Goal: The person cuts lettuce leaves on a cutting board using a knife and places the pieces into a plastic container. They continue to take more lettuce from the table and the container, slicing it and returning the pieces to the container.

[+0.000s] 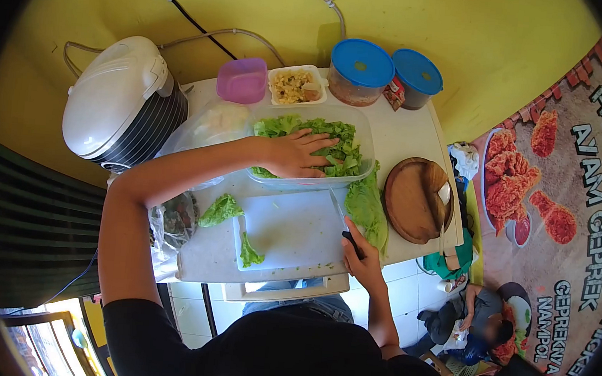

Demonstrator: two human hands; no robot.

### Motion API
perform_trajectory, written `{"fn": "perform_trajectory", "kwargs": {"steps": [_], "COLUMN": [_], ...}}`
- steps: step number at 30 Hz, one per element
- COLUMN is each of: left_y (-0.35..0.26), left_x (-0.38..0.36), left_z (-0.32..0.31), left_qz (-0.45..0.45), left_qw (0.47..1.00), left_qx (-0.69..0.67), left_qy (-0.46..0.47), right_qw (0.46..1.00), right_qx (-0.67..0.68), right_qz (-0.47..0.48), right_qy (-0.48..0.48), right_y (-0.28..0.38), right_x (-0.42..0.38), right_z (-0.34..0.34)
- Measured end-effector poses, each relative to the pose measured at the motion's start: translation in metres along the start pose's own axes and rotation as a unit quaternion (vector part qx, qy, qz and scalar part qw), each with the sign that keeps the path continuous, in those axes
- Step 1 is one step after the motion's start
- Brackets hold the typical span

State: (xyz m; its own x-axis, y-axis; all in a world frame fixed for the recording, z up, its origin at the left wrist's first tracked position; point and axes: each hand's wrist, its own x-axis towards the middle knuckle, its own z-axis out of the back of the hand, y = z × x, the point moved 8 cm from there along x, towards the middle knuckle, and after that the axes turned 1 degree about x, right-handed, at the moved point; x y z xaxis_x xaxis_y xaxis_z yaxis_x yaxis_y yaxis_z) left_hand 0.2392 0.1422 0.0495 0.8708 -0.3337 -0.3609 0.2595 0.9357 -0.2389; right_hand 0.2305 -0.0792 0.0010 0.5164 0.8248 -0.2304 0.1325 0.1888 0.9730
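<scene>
My left hand (pixel 300 154) lies with its fingers spread on chopped green lettuce (pixel 343 145) inside a clear plastic container (pixel 370 137). Around the black handle of a knife (pixel 337 203) my right hand (pixel 364 258) is closed, at the right edge of a white cutting board (pixel 290 229). The blade points up toward the container. Large lettuce leaves (pixel 368 207) lie right of the board. Another lettuce leaf (pixel 221 211) rests at the board's upper left, and a smaller piece (pixel 250 252) is on its left edge.
A rice cooker (pixel 120 103) stands at the left beside plastic bags (pixel 171 224). Behind are a purple container (pixel 242 81), a food tray (pixel 296 86) and two blue-lidded tubs (pixel 361 69). A wooden mortar (pixel 409 203) sits right. A person (pixel 475 315) sits at lower right.
</scene>
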Motion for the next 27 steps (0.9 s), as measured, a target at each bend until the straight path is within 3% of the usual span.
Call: {"fn": "perform_trajectory", "kwargs": {"steps": [9, 11, 13, 19, 23, 26, 27], "left_y": [0.005, 0.005, 0.002, -0.016, -0.018, -0.059, -0.069], "left_x": [0.004, 0.004, -0.001, -0.036, -0.054, -0.097, -0.108], "left_z": [-0.002, 0.000, 0.019, 0.089, 0.095, 0.107, 0.098], "left_qz": [0.013, 0.013, 0.000, 0.013, 0.023, 0.027, 0.037], "left_qw": [1.000, 1.000, 0.995, 0.984, 0.963, 0.925, 0.926], "left_qx": [-0.007, -0.010, -0.081, -0.098, -0.165, -0.018, -0.023], "left_qy": [0.002, -0.009, -0.055, -0.147, -0.210, -0.377, -0.376], "right_qw": [1.000, 0.997, 0.996, 0.997, 0.998, 0.997, 0.996], "right_qx": [-0.014, -0.043, -0.044, -0.055, -0.058, -0.064, -0.072], "right_qz": [0.004, 0.062, 0.072, 0.052, 0.035, 0.035, 0.044], "right_qy": [-0.006, -0.005, -0.006, -0.013, -0.005, 0.007, 0.010], "right_y": [-0.001, -0.001, -0.002, 0.005, 0.008, 0.007, 0.007], "right_x": [-0.001, -0.001, -0.004, -0.016, -0.021, -0.024, -0.024], "right_z": [0.000, 0.000, -0.001, 0.005, 0.003, 0.001, 0.000]}}
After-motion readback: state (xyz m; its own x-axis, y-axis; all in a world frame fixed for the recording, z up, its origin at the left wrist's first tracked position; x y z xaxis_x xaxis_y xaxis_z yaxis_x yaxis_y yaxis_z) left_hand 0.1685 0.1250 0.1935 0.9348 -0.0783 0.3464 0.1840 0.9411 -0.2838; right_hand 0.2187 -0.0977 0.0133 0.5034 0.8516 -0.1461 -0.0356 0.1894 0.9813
